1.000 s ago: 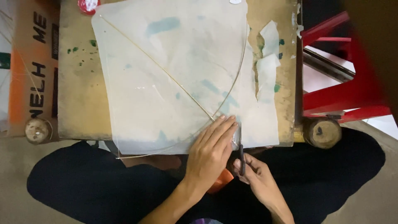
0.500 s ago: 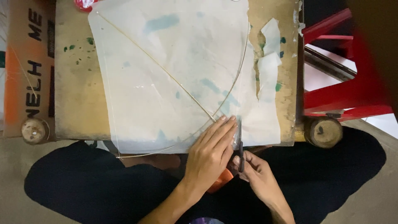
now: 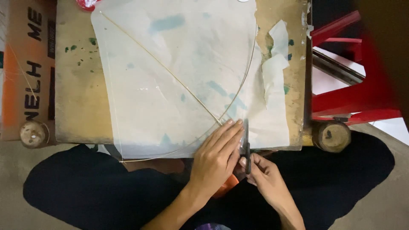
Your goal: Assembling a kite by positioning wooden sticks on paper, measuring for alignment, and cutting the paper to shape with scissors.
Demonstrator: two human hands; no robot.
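White thin paper (image 3: pixel 170 81) with two slim sticks lies on the wooden board (image 3: pixel 76 98), its corner aiming toward five o'clock. Left hand (image 3: pixel 217 157) lies flat on that corner, fingers together and stretched toward one o'clock. Right hand (image 3: pixel 262 174) is clenched on dark scissors (image 3: pixel 246 145), blades running straight to twelve o'clock just beside the fingertips.

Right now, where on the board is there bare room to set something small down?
Bare wood shows left of the translucent sheet on the wooden board. It is crowded at the near right corner, with the left hand, right hand, dark blade and paper scraps.
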